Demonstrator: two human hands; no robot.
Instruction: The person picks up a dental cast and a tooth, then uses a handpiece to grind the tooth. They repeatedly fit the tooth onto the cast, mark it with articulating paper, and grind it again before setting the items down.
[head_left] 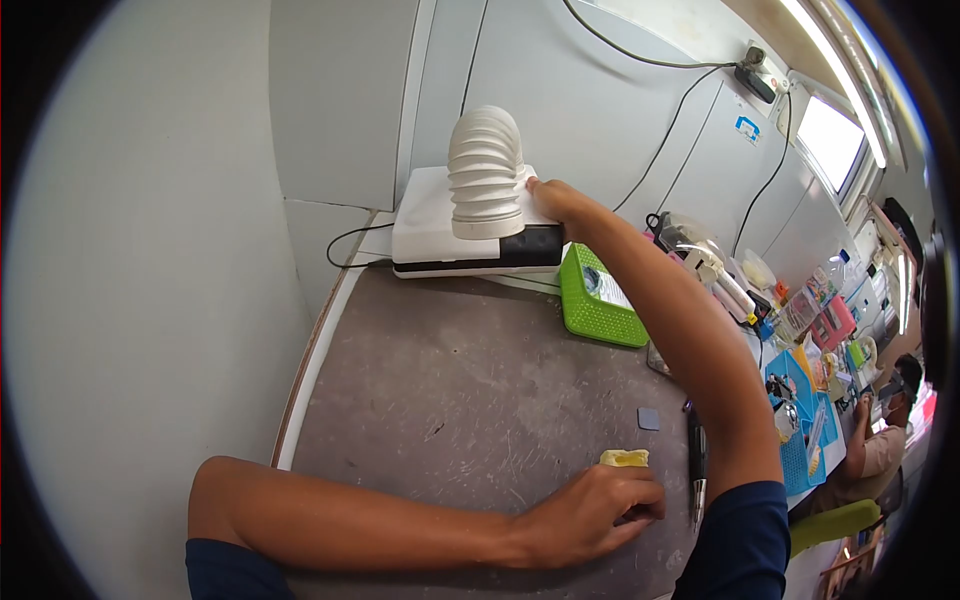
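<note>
My right hand [562,203] is at the back right corner of a white box-shaped machine [420,215] with a ribbed flexible hose [485,170]. Its thumb lies on the machine's edge, and the other fingers are mostly hidden along the side. Low on the brown work surface, my left hand [600,508] rests with its fingers curled in. What they hold, if anything, is hidden. Just beyond the knuckles sits a pale yellow hollowed block [625,458]. A pen-shaped rotary handpiece [697,465] lies right of this hand, and a small blue-grey square [648,419] lies above it.
A green perforated basket [605,325] with a packet inside stands right of the machine. Blue baskets [795,455] of tools, a plastic bottle [805,300] and other clutter line the right side. Another person [880,445] sits farther right. Cables hang along the wall.
</note>
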